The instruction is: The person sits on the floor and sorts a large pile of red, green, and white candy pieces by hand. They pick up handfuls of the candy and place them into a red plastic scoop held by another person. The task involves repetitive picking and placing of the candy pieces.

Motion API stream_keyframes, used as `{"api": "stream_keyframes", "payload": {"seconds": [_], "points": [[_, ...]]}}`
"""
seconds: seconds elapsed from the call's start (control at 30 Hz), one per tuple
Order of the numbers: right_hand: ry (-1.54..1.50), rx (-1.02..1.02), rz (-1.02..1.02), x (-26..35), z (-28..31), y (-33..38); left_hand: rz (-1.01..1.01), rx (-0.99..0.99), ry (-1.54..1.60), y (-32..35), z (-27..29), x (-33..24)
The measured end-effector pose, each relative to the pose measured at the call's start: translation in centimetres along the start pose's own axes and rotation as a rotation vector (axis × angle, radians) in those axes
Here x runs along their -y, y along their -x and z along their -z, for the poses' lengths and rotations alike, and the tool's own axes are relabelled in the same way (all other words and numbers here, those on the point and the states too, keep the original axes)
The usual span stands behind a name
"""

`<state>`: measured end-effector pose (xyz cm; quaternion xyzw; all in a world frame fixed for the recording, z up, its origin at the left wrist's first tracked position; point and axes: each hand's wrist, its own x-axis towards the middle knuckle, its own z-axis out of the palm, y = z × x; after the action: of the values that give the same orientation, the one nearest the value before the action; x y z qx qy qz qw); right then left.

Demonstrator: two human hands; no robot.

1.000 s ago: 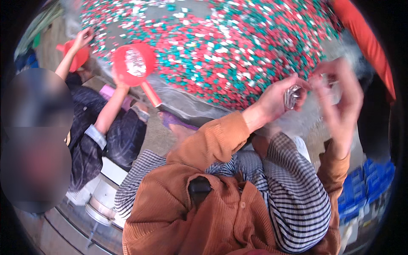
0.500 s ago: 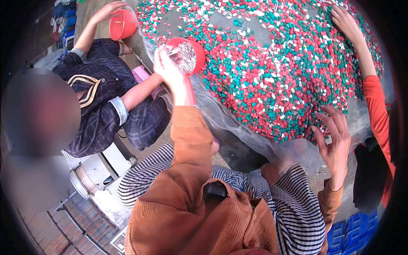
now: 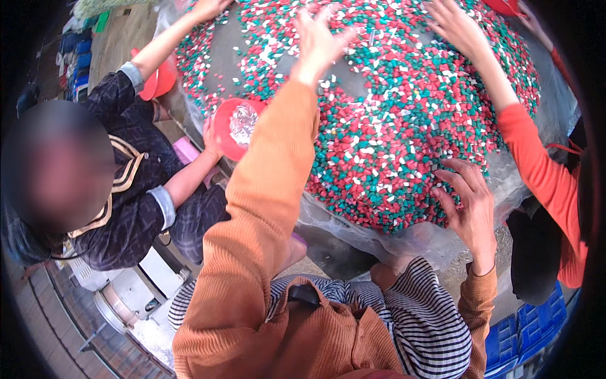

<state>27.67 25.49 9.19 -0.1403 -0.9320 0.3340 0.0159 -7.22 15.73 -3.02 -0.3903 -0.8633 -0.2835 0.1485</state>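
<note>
Red, green and white chips [image 3: 404, 126] lie heaped across a clear plastic sheet [image 3: 404, 243] that covers the counter, the pile spreading from its near edge to its far side. The left hand [image 3: 319, 41] reaches far out over the middle of the heap, fingers spread and loose, holding nothing; its orange sleeve [image 3: 265, 208] crosses in front of the counter's left edge and hides part of it. The right hand [image 3: 470, 205] rests flat on the chips at the near edge, fingers splayed and open, touching the pile without grasping any piece.

At the left edge a seated person in a dark jacket [image 3: 120, 189] holds a red bowl [image 3: 235, 126] with pale pieces in it against the pile, a second red bowl [image 3: 156, 79] tucked under that person's other arm, which stretches toward the far left corner. From the right side another person's hand [image 3: 457, 25], on an arm in a red sleeve [image 3: 536, 158], lies on the chips near the far edge. Blue crates [image 3: 524, 331] stand on the floor below the right near corner.
</note>
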Motion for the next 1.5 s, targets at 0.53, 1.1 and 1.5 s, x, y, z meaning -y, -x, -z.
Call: {"api": "stream_keyframes", "payload": {"seconds": [0.53,1.1,1.5], "points": [[-0.094,-0.033,-0.123,-4.0,-0.4,-0.8,0.26,0.293,0.08,4.5,2.2,5.5],[-0.048,0.14,0.157,-0.6,-10.8,-19.7,-0.274,0.979,0.062,2.2,6.6,9.7],[0.087,-0.414,-0.169,1.1,-22.4,-25.4,-0.09,0.616,0.0,6.4,4.4,8.5]]}}
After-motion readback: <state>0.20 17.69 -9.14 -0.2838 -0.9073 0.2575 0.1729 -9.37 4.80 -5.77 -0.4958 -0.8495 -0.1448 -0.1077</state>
